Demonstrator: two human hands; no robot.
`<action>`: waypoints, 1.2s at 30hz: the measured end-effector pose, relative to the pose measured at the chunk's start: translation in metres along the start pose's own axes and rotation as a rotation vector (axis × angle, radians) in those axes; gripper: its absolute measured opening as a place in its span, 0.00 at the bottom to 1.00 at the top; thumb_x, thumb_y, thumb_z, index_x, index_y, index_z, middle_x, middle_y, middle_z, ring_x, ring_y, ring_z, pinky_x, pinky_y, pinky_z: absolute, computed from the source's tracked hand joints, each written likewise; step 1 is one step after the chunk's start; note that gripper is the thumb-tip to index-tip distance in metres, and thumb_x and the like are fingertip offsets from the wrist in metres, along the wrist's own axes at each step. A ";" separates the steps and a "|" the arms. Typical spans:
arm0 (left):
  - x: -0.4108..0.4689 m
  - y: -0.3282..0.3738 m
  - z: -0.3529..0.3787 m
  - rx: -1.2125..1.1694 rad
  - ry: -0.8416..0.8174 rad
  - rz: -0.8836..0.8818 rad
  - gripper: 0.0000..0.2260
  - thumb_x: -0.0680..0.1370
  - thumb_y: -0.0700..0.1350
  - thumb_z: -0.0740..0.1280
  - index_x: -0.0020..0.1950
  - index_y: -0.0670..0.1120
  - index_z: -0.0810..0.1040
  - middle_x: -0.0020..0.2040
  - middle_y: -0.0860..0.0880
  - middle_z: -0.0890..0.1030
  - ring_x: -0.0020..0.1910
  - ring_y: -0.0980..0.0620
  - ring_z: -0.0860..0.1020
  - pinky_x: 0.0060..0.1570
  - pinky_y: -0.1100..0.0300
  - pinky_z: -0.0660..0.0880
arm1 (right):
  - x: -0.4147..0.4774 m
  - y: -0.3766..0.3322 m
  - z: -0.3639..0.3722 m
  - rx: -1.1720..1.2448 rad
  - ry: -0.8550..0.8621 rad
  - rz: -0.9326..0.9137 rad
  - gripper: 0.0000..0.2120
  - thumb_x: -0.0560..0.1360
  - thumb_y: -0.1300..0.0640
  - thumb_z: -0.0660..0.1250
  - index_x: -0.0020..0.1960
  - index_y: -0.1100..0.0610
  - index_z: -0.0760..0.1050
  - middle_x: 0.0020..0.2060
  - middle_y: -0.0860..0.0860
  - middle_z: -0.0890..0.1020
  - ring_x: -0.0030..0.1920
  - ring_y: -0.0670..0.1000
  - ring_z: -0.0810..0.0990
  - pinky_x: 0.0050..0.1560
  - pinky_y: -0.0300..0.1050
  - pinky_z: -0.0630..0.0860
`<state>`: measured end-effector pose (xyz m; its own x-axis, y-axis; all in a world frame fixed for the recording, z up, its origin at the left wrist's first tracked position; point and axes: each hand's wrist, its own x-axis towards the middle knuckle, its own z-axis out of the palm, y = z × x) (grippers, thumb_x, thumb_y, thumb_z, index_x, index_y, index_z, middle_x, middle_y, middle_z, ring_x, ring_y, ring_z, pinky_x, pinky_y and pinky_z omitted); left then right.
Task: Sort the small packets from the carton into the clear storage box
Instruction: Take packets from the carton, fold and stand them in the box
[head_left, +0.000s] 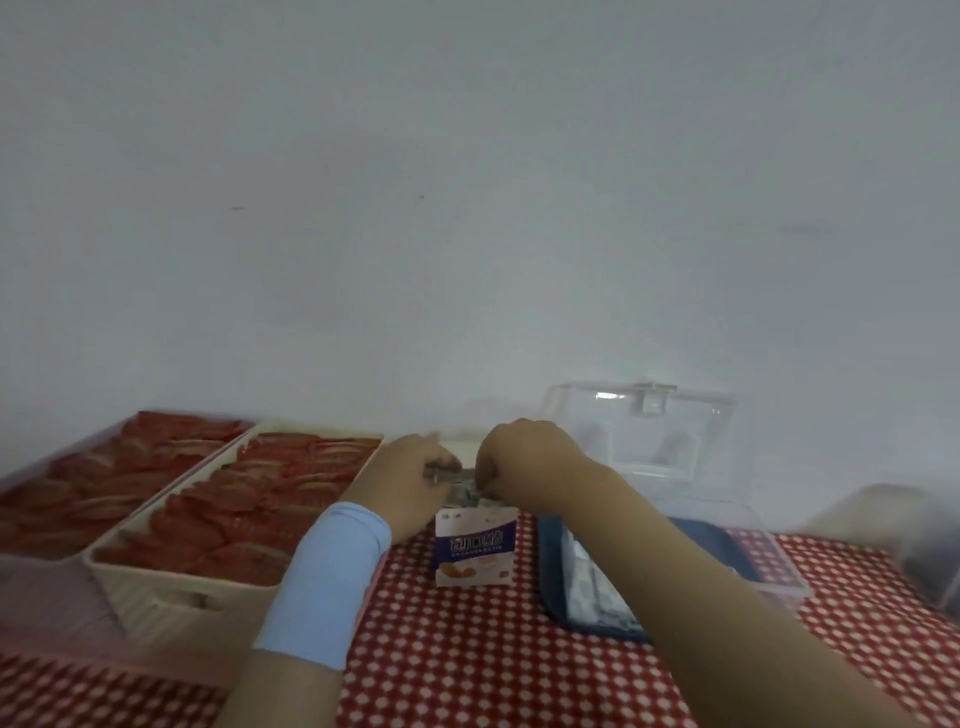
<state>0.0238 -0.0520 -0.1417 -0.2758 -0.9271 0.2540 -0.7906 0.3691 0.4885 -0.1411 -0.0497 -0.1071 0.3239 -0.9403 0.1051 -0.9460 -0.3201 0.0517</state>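
Note:
A small white and purple carton (475, 545) stands upright on the red checked cloth, its top open. Small packets (464, 492) stick out of that opening. My left hand (410, 480), with a light blue band on the wrist, and my right hand (524, 460) are both closed at the carton's top, gripping the packets there. To the right lies the clear storage box (769, 571) with a dark blue base and its clear lid (639, 415) raised against the wall. A few pale packets lie inside the box.
Two cream trays of red packets (234, 519) fill the left side of the table. A white wall rises close behind. A blurred clear object (919, 540) sits at the far right edge. The red checked cloth (493, 649) lies in front.

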 end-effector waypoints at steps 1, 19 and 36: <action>0.001 -0.002 0.000 -0.012 0.002 0.005 0.09 0.79 0.43 0.68 0.58 0.51 0.83 0.55 0.52 0.78 0.54 0.53 0.78 0.58 0.62 0.72 | 0.002 0.000 0.001 -0.030 0.008 -0.006 0.08 0.77 0.51 0.69 0.53 0.46 0.85 0.48 0.47 0.85 0.47 0.50 0.82 0.52 0.46 0.78; 0.015 -0.013 0.018 -0.081 0.098 0.038 0.05 0.75 0.56 0.69 0.41 0.58 0.81 0.50 0.58 0.80 0.53 0.56 0.78 0.59 0.51 0.75 | -0.008 0.016 0.037 0.673 0.346 0.120 0.08 0.73 0.53 0.76 0.52 0.50 0.83 0.41 0.40 0.81 0.42 0.36 0.79 0.42 0.26 0.74; 0.014 -0.006 0.015 0.013 0.092 0.044 0.08 0.76 0.56 0.69 0.45 0.54 0.85 0.47 0.57 0.79 0.50 0.55 0.77 0.55 0.59 0.73 | -0.018 0.032 0.020 0.859 0.365 0.232 0.06 0.73 0.58 0.76 0.41 0.48 0.84 0.35 0.43 0.85 0.37 0.41 0.81 0.37 0.33 0.74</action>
<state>0.0165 -0.0681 -0.1535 -0.2592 -0.8997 0.3511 -0.7859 0.4078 0.4649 -0.1775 -0.0455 -0.1271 -0.0254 -0.9432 0.3312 -0.6285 -0.2426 -0.7390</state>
